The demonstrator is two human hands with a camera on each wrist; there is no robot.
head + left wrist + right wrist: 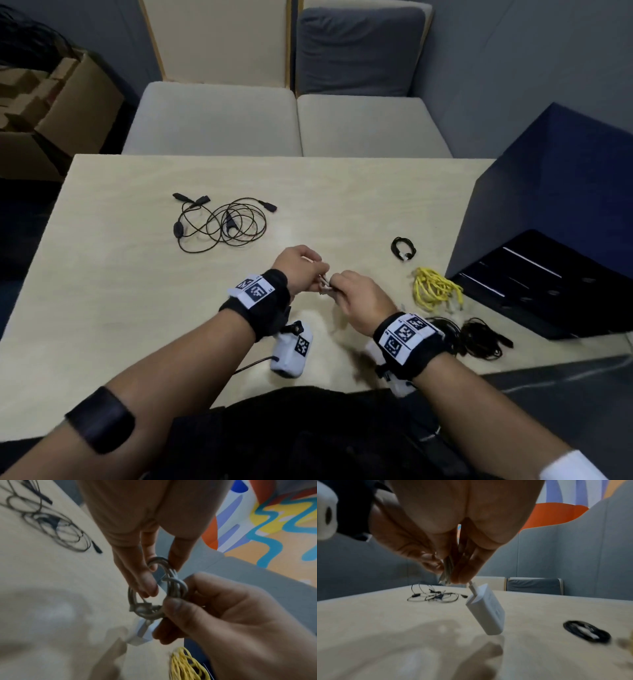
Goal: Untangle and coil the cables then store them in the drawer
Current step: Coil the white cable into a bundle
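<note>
Both hands meet above the table (137, 274), near its front edge. Between them is a small grey-white cable coil (137, 607). My left hand (313, 270) pinches the coil's upper loops, and its fingertips (150, 588) reach through the ring. My right hand (342, 286) grips the coil's other side between thumb and curled fingers (176, 605). A white adapter block (486, 609) hangs from the coil on a short lead, just above the tabletop. The open dark drawer (534, 284) of a navy cabinet stands at the right edge.
A loose tangle of thin black cable (222, 221) lies mid-table. A small black coil (403, 248), a yellow cable bundle (433, 287) and a black cable heap (479, 337) lie to the right, near the drawer. Sofa seats (287, 123) stand behind the table, with cardboard boxes (51, 102) far left.
</note>
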